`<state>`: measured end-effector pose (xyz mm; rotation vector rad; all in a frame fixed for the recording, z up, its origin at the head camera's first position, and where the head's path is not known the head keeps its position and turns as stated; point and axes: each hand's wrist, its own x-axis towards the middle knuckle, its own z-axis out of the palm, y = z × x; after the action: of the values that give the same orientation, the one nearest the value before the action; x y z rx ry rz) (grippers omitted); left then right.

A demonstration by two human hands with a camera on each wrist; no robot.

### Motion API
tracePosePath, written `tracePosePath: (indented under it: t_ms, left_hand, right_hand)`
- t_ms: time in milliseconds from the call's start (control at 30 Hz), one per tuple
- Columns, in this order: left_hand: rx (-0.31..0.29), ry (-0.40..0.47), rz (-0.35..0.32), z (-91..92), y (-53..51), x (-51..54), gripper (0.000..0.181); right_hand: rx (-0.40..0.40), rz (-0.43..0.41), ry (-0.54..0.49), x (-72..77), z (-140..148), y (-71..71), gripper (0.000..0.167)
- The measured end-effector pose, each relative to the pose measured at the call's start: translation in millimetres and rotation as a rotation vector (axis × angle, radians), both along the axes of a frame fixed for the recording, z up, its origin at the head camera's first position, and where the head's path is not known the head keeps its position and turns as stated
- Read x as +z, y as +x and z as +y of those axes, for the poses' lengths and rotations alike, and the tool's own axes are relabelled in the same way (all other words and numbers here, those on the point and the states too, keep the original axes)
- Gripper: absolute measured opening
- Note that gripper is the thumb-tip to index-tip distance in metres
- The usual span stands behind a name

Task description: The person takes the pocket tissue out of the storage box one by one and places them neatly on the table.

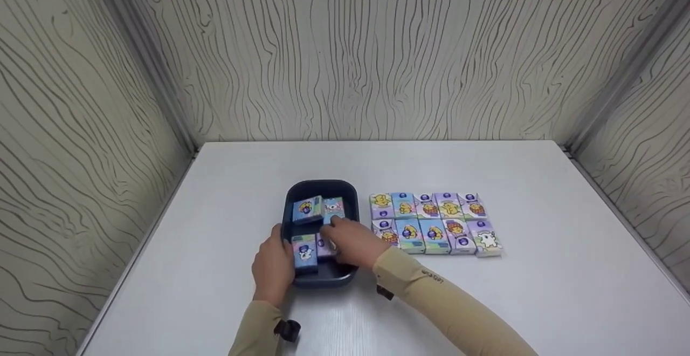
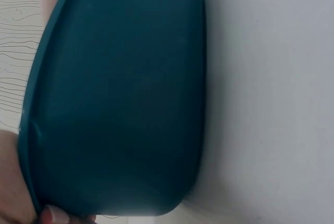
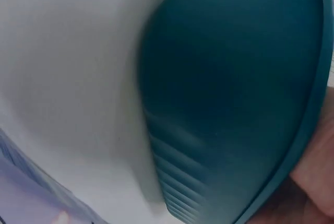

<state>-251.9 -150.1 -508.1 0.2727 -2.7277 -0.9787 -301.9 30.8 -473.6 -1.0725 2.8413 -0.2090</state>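
Note:
A dark teal plastic basin stands on the table with several small cartoon-printed packs inside. My left hand grips its left rim; in the left wrist view the basin's outer wall fills much of the frame. Over the right rim reaches my right hand, its fingers curled on a purple pack that they partly hide. Beside that pack lies a blue pack. Farther back in the basin are another blue pack, tilted, and a light-blue pack. The right wrist view shows mostly the basin's wall.
Right of the basin, several similar packs lie side by side in two rows, among them a yellow-and-purple pack and a purple pack with a white figure. The white table meets a wood-patterned wall at the back.

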Motion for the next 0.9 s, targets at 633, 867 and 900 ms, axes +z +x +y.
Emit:
tracePosePath:
  t_ms: [633,867,900]
  left_hand:
    - [0.012,-0.036,0.003,4.5,2.2,0.3,0.040]
    - [0.013,-0.027,-0.038,3.4,1.1,3.2,0.042]
    - [0.013,-0.028,-0.043,2.9,1.3,3.5,0.042]
  right_hand:
    - [-0.025,-0.037,-0.276,56.4,40,22.9,0.063]
    - [-0.124,-0.029,-0.289,65.6,86,42.2,0.064]
    - [-0.146,-0.031,-0.282,64.1,93,45.0,0.064]
